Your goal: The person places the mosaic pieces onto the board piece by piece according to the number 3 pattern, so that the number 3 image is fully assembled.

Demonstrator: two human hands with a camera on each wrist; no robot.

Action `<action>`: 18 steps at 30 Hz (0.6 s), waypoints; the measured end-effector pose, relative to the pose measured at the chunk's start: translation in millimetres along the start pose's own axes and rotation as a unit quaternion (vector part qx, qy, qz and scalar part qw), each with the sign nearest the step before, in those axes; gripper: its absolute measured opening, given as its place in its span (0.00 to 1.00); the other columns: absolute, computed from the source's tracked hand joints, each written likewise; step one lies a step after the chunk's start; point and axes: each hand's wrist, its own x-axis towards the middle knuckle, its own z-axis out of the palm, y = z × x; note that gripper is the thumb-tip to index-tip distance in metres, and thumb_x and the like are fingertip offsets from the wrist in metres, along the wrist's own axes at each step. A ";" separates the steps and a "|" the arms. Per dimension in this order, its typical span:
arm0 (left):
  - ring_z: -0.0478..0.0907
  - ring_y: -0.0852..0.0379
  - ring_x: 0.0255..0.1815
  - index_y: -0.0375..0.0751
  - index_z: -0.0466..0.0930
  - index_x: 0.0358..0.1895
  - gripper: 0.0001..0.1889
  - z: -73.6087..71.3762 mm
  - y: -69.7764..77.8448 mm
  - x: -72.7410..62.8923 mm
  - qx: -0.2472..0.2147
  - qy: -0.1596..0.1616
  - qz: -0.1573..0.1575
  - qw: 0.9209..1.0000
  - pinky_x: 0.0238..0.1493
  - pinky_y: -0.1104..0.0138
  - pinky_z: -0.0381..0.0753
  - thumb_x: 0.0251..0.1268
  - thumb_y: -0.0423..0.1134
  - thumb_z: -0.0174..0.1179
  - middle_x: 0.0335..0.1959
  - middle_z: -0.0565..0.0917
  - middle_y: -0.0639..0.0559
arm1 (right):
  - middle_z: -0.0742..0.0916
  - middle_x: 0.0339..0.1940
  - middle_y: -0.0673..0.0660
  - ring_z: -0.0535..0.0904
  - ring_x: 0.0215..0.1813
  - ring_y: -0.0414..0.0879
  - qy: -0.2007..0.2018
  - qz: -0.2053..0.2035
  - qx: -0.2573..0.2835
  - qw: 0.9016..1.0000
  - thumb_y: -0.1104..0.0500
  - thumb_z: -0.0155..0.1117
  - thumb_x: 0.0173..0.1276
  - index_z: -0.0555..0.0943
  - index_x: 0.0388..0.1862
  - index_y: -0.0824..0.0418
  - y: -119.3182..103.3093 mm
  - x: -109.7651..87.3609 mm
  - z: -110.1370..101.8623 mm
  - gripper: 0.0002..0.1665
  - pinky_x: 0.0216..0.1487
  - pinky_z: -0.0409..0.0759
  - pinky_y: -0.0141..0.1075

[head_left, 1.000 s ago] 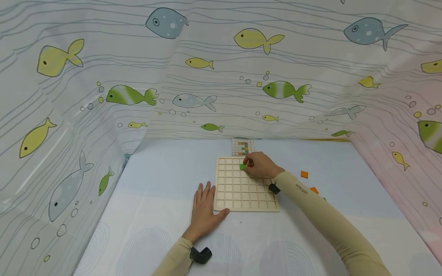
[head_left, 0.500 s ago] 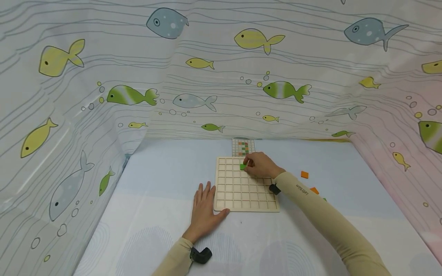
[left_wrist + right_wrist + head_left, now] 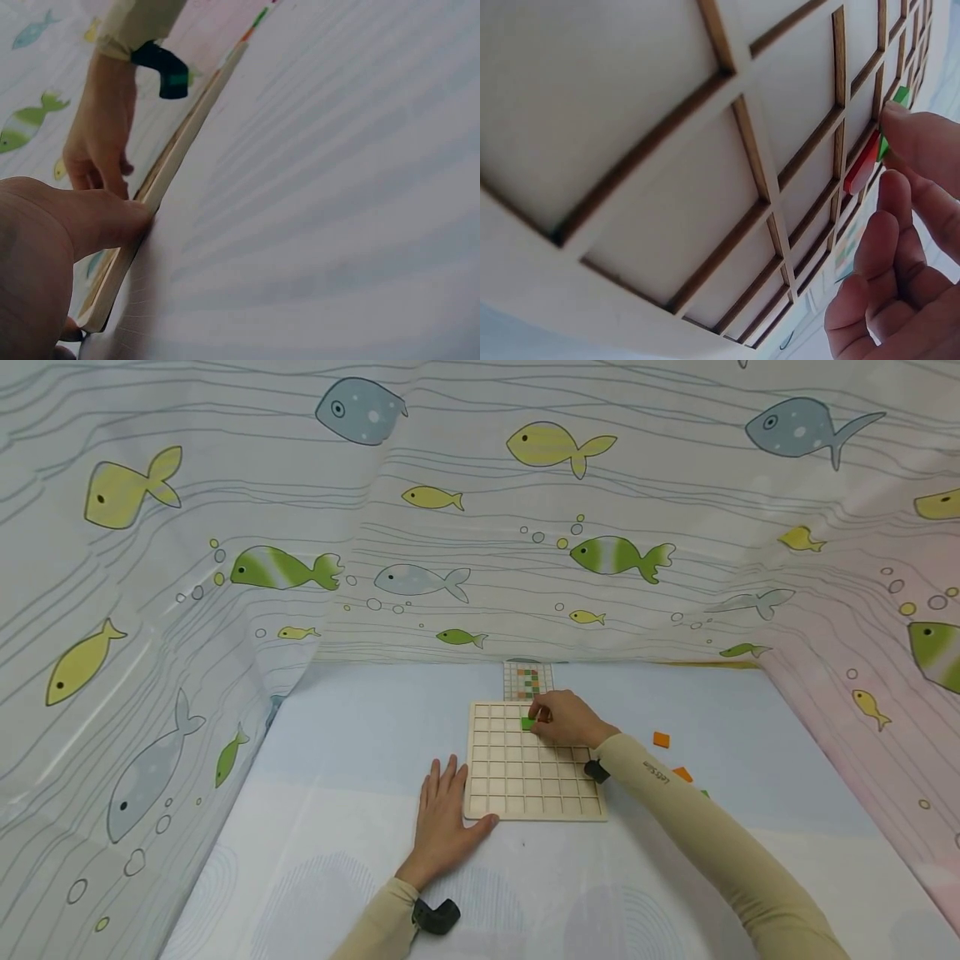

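Note:
A pale wooden board (image 3: pixel 536 783) divided into square cells lies on the table. My right hand (image 3: pixel 567 718) reaches over its far part and pinches a green square tile (image 3: pixel 527 724) between thumb and forefinger, at the board's surface. Close beside the green tile, a red tile (image 3: pixel 863 163) sits in a cell in the right wrist view. My left hand (image 3: pixel 441 828) rests at the board's near left corner, fingers stretched along the left side. In the left wrist view its thumb (image 3: pixel 112 217) touches the board's edge.
Behind the board lies a pattern card (image 3: pixel 527 682) showing a grid with coloured squares. To the right are an orange tile (image 3: pixel 661 739), another orange tile (image 3: pixel 682 773) and a green tile (image 3: pixel 705 793) partly hidden by the right sleeve. Fish-printed sheeting (image 3: pixel 480 593) surrounds the table.

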 end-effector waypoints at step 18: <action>0.40 0.29 0.88 0.27 0.63 0.79 0.49 0.6 -1.6 1.1 -0.007 -0.007 -0.002 1.000 0.85 0.37 0.41 0.63 0.54 0.71 0.85 0.56 0.31 | 0.89 0.36 0.52 0.83 0.39 0.43 -0.008 0.011 0.006 1.000 0.57 0.75 0.71 0.88 0.47 0.58 5.2 2.8 0.3 0.09 0.46 0.83 0.42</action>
